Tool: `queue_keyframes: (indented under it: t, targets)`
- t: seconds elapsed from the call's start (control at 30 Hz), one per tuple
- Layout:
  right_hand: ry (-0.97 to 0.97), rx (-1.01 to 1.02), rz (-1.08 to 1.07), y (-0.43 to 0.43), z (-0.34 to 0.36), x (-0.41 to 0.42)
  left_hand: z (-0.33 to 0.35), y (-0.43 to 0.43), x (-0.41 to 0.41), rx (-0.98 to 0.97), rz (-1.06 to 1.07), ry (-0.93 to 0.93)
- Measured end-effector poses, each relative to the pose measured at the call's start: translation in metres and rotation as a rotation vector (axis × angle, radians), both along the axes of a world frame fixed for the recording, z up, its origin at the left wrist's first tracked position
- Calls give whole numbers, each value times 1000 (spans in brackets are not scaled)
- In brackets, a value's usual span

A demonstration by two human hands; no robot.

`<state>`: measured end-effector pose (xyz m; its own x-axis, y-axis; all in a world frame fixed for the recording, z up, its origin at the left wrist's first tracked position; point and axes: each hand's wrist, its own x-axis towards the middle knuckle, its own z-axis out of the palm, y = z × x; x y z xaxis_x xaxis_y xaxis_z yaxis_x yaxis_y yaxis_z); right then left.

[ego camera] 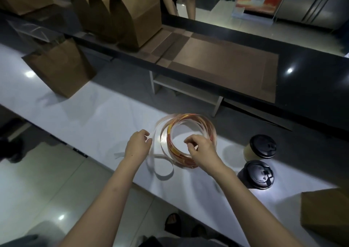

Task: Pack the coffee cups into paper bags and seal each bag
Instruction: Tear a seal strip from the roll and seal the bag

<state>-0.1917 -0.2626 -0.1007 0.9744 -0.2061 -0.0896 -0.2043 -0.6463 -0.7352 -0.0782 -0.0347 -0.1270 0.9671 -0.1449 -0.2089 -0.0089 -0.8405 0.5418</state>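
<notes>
A: Where are the hands, please?

B: Both are over the white counter point(85, 118); the left hand point(138, 144) has curled fingers and pinches the white strip point(162, 173) that hangs loose from the sticker roll point(188, 117); the right hand point(201, 148) is also curled, and it grips the near right rim of this roll.

A: And the coffee cups?

B: The two coffee cups point(261, 146) point(259, 175) stand upright with black lids, to the right of the roll, just beside each other; they are outside any bag.

A: The bags?

B: One paper bag point(62, 69) stands on the white counter at the left, well apart; three closed bags point(120, 10) stand in a row on the dark counter point(302, 73) behind.
</notes>
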Motion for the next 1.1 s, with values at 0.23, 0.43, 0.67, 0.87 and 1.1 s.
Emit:
queue_keyframes:
  t: [0.23,0.43,0.67,0.87,1.1]
  targets:
    - [58,15,13,5,-15,0,-20,-5,4,-10,90,93]
    - [84,22,13,8,-16,5,-25,-17,7,-14,153,107]
    - [63,21,13,9,-13,10,-22,-26,9,-32,177,83]
    - [62,70,-42,11,-6,12,-10,-30,6,-93,177,45]
    - [35,209,-170,10,3,18,25,-56,-16,-331,51,-131]
